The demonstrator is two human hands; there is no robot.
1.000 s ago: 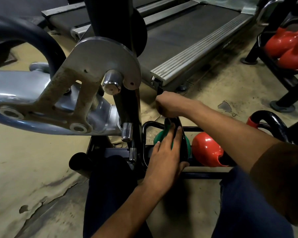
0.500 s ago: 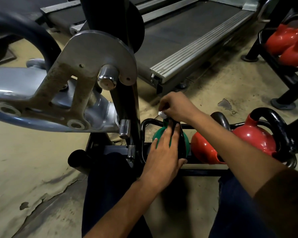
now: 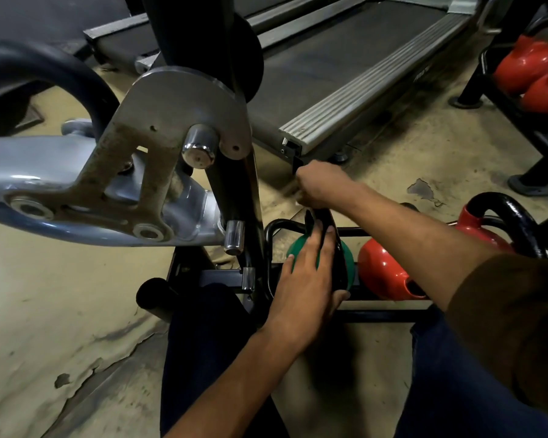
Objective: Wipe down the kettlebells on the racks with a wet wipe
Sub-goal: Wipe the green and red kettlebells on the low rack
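Head view: left fingers [image 3: 312, 248] flat on round glossy green kettlebell [image 3: 349, 260]; right fingers [image 3: 306, 196] curled, contents hidden, above black handle [image 3: 325, 218].

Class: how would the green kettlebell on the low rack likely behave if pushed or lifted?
Likely heavy for its size: the green kettlebell looks solid, with a thick handle. Its round body might roll, but the rack and left hand probably steady it.

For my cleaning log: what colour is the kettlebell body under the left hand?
The kettlebell is green, its handle black; the head view shows it.
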